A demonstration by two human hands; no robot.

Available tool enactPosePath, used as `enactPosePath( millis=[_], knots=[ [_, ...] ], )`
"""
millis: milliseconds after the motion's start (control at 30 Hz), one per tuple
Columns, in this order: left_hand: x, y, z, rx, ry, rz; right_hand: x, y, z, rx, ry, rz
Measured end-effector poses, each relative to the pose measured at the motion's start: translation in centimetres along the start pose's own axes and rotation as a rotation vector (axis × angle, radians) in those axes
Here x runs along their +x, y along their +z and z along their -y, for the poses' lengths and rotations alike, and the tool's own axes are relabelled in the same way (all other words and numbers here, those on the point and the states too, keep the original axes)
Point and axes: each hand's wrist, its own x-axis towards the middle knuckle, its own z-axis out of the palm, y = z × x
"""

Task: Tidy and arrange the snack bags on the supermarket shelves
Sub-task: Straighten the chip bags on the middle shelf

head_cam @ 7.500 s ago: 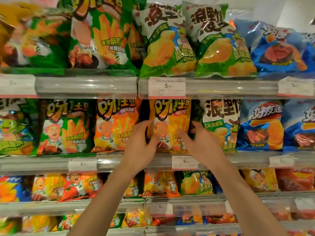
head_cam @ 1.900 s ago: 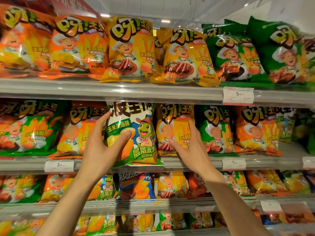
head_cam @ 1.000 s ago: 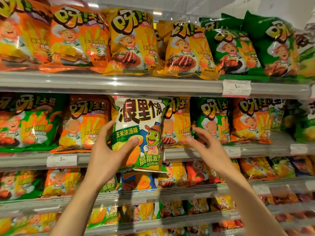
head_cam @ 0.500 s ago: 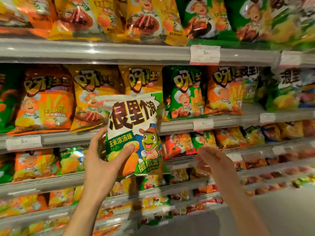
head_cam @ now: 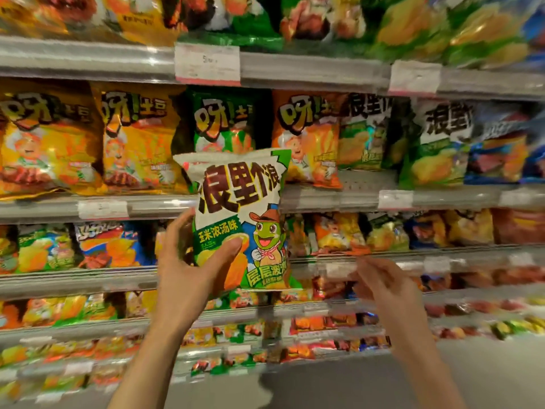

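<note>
The left hand point(head_cam: 188, 273) grips a white-and-green snack bag point(head_cam: 240, 219) by its lower left corner — thumb pressed flat across the glossy front, the other fingers curled behind the crinkled film. The bag is puffed like a pillow, upright, held in the air in front of the shelves and touching none of them; its top seam is a flat serrated strip, and a cartoon frog in a brown hat is printed on the front under bold dark characters.

The right hand point(head_cam: 383, 284) hangs apart from the bag to the right, holding nothing, fingers loosely bent and blurred.

Behind the bag, the middle shelf point(head_cam: 339, 199) carries a row of shiny foil bags standing upright: yellow bags point(head_cam: 138, 143) to the left, a green bag point(head_cam: 224, 119) directly behind the held one, an orange bag point(head_cam: 306, 137) just right of it, then more white-and-green bags point(head_cam: 439, 143). Paper price tags point(head_cam: 207, 64) sit in the clear plastic strip along the upper shelf's metal edge — their print is too blurred to read.
</note>
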Motion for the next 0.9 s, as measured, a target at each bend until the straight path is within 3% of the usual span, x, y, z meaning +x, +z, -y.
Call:
enactPosePath(
  millis=[600,900],
  knots=[
    [5.4,16.2,-1.4,-0.084,0.058,0.180,10.5,-8.5,3.0,0.030,-0.118,-0.104],
    [5.4,22.4,-2.1,-0.019,0.069,0.131,17.5,-11.8,3.4,-0.062,-0.232,-0.060]
  ],
)
